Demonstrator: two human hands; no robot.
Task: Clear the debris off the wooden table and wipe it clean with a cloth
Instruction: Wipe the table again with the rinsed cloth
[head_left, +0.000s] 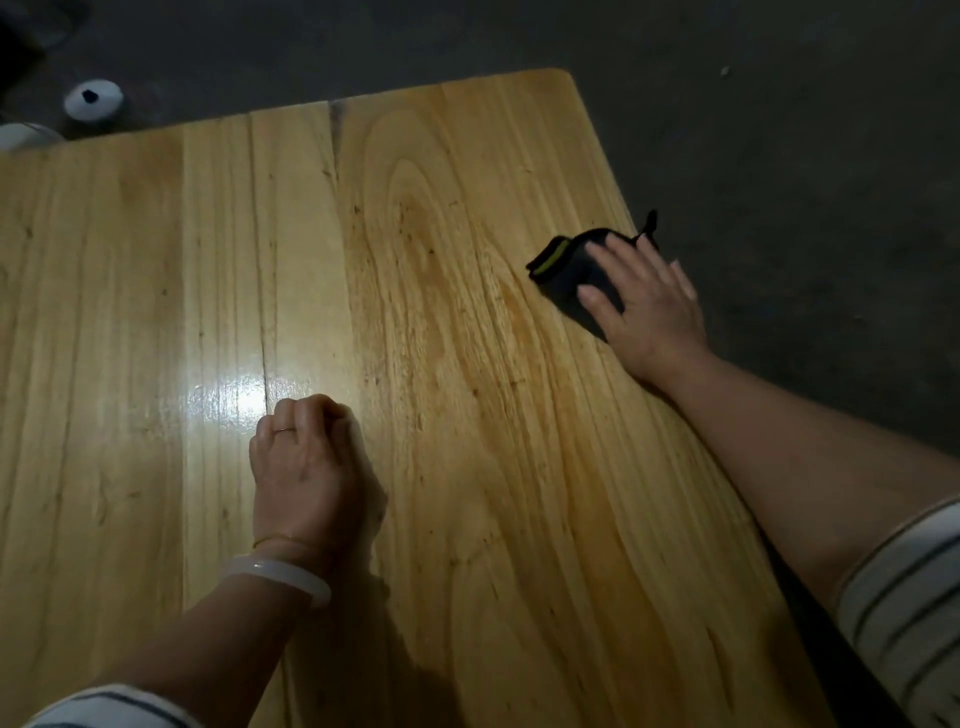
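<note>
A dark cloth (563, 270) with a yellow-green edge lies near the right edge of the wooden table (415, 208). My right hand (644, 306) presses flat on the cloth with fingers spread and straight. My left hand (304, 457) rests on the table near the middle, its fingers curled into a loose fist with nothing visible in it. A white bangle sits on my left wrist. I see no debris on the tabletop.
A dark grey floor surrounds the table at the top and right. A white round object with a dark hole (93, 98) lies on the floor beyond the table's far left edge. A bright glare patch (234, 400) shines on the wood by my left hand.
</note>
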